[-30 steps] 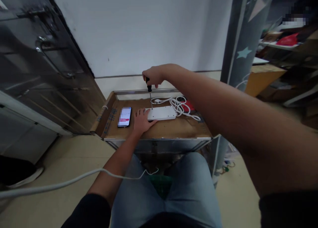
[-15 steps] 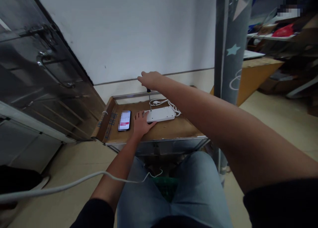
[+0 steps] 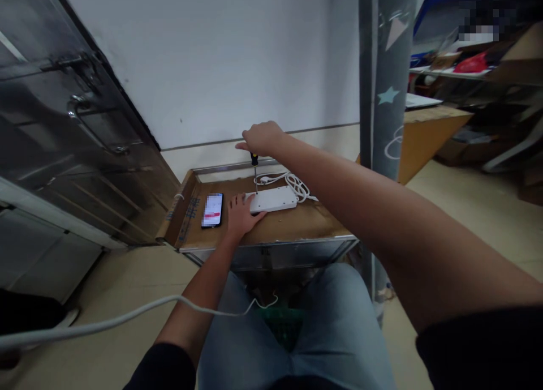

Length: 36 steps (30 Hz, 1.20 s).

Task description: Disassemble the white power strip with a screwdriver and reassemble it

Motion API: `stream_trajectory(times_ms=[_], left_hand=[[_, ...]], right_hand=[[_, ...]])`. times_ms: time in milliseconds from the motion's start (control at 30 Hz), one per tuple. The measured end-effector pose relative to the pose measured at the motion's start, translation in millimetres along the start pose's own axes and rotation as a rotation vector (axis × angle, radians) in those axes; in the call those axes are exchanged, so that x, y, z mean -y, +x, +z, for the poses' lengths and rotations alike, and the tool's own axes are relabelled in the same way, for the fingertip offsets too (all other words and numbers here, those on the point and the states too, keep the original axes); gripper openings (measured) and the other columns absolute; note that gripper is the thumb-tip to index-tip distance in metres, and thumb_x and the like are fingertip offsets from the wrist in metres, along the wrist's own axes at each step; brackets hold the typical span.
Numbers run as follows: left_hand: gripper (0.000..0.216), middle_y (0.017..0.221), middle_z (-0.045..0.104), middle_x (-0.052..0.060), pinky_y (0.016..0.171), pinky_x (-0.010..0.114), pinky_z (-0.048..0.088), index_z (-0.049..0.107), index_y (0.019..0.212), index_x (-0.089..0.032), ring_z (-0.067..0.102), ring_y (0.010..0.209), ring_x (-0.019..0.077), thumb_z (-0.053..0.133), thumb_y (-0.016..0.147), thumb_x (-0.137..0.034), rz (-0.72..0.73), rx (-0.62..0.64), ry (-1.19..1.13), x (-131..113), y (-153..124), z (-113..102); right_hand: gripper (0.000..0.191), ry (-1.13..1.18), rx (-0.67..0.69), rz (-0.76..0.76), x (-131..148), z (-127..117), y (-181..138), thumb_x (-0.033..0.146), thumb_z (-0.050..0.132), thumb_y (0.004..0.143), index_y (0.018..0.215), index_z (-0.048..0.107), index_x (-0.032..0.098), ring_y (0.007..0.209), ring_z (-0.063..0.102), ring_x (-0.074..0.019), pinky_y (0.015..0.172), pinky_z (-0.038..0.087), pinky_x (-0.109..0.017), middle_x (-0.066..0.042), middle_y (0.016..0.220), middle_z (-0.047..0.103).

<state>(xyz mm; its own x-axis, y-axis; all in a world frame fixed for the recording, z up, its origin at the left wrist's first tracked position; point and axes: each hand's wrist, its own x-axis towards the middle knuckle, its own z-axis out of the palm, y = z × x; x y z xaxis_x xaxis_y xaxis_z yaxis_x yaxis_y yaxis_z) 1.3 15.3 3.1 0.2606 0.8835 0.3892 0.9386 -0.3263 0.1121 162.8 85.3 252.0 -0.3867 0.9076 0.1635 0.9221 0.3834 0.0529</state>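
Observation:
A white power strip (image 3: 275,200) lies on the brown cardboard-covered table, screw holes facing up. My left hand (image 3: 241,213) grips its left end, fingers over the far side and thumb along the near edge. Above it, my right hand (image 3: 263,138) is closed round the top of a screwdriver (image 3: 254,159) with a black and yellow handle. The screwdriver stands upright, its tip at a hole near the strip's left end. The strip's white cord (image 3: 297,185) lies coiled behind and to the right.
A phone (image 3: 212,210) with a lit screen lies left of my left hand. The table (image 3: 314,227) has a raised left side and stands against a white wall (image 3: 237,61). A grey pole (image 3: 384,129) rises at the right. A white cable (image 3: 139,308) hangs across my left forearm.
My right hand has turned at the top of the screwdriver, and more of the handle shows below it. My left hand stays on the power strip. The view has shifted slightly.

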Motion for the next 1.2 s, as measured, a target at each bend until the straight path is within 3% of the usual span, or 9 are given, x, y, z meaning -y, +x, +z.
stream_trajectory(times_ms=[100, 233, 433, 667, 767, 900, 1000, 1100, 1200], left_hand=[[0.077, 0.153, 0.056, 0.015, 0.121, 0.052, 0.039, 0.059, 0.152, -0.027, 0.049, 0.140, 0.0382, 0.062, 0.092, -0.076, -0.003, 0.000, -0.001, -0.4, -0.1, -0.6], [0.077, 0.153, 0.056, 0.015, 0.123, 0.052, 0.037, 0.059, 0.152, -0.026, 0.049, 0.141, 0.0378, 0.062, 0.093, -0.075, -0.005, 0.007, -0.004, -1.9, -0.7, -3.3], [0.078, 0.155, 0.056, 0.015, 0.122, 0.052, 0.038, 0.057, 0.153, -0.027, 0.048, 0.142, 0.0374, 0.060, 0.093, -0.076, -0.010, 0.017, -0.006, -2.2, -0.8, -3.8], [0.077, 0.155, 0.056, 0.015, 0.122, 0.052, 0.037, 0.058, 0.153, -0.027, 0.047, 0.143, 0.0369, 0.061, 0.093, -0.076, -0.015, 0.023, -0.008, -2.2, -0.6, -3.4], [0.078, 0.154, 0.056, 0.015, 0.121, 0.052, 0.037, 0.058, 0.152, -0.026, 0.048, 0.142, 0.0372, 0.060, 0.092, -0.077, -0.018, 0.024, -0.009, -3.0, -0.8, -4.7], [0.079, 0.153, 0.057, 0.015, 0.121, 0.051, 0.038, 0.058, 0.153, -0.026, 0.049, 0.141, 0.0367, 0.059, 0.093, -0.077, -0.020, 0.026, -0.012, -3.7, -1.3, -6.1], [0.078, 0.154, 0.056, 0.015, 0.121, 0.052, 0.037, 0.057, 0.153, -0.027, 0.049, 0.142, 0.0368, 0.061, 0.093, -0.076, -0.022, 0.032, -0.014, -3.8, -1.4, -6.2], [0.078, 0.154, 0.056, 0.015, 0.122, 0.053, 0.037, 0.057, 0.153, -0.027, 0.048, 0.143, 0.0374, 0.060, 0.093, -0.077, -0.023, 0.038, -0.016, -3.4, -0.9, -5.5], [0.078, 0.155, 0.056, 0.015, 0.121, 0.054, 0.038, 0.058, 0.152, -0.027, 0.048, 0.142, 0.0376, 0.060, 0.093, -0.077, -0.025, 0.042, -0.016, -2.6, -0.4, -4.2]], right_hand=[[0.062, 0.042, 0.063, -0.001, -0.6, 0.7, 1.0, 0.059, 0.053, 0.103, 0.145, 0.053, 0.015, 0.115, 0.065, -0.0210, 0.104, 0.057, -0.046, -0.014, 0.131, 0.064], [0.054, 0.103, 0.185, -0.022, -3.6, -4.5, 4.7, 0.052, 0.061, 0.101, 0.140, 0.057, 0.015, 0.098, 0.067, -0.0141, 0.091, 0.061, -0.035, -0.008, 0.116, 0.067], [0.059, 0.100, 0.005, 0.046, -2.2, 4.3, -2.9, 0.059, 0.052, 0.104, 0.145, 0.055, 0.015, 0.125, 0.062, -0.0225, 0.113, 0.054, -0.050, -0.013, 0.135, 0.062], [0.052, 0.176, 0.089, -0.023, -17.3, 8.7, 6.6, 0.050, 0.061, 0.102, 0.139, 0.057, 0.015, 0.105, 0.066, -0.0151, 0.095, 0.061, -0.035, -0.010, 0.124, 0.065], [0.052, 0.136, 0.074, -0.009, -18.7, 6.7, 3.0, 0.055, 0.058, 0.102, 0.134, 0.061, 0.014, 0.107, 0.066, -0.0162, 0.099, 0.059, -0.039, -0.010, 0.120, 0.067], [0.061, 0.067, 0.007, -0.002, -19.0, 7.9, -4.4, 0.063, 0.053, 0.102, 0.140, 0.058, 0.015, 0.123, 0.062, -0.0223, 0.113, 0.052, -0.050, -0.013, 0.131, 0.063], [0.059, 0.076, 0.055, -0.058, -22.4, 7.2, -2.2, 0.056, 0.060, 0.100, 0.144, 0.054, 0.015, 0.118, 0.064, -0.0198, 0.107, 0.056, -0.044, -0.012, 0.135, 0.062], [0.051, 0.092, 0.126, -0.075, -23.2, 3.5, 1.2, 0.051, 0.062, 0.101, 0.137, 0.059, 0.014, 0.104, 0.066, -0.0151, 0.095, 0.060, -0.036, -0.010, 0.122, 0.066], [0.052, 0.068, 0.089, -0.039, -17.2, 1.9, -2.6, 0.053, 0.059, 0.102, 0.136, 0.059, 0.014, 0.105, 0.066, -0.0158, 0.096, 0.060, -0.038, -0.010, 0.119, 0.067]])
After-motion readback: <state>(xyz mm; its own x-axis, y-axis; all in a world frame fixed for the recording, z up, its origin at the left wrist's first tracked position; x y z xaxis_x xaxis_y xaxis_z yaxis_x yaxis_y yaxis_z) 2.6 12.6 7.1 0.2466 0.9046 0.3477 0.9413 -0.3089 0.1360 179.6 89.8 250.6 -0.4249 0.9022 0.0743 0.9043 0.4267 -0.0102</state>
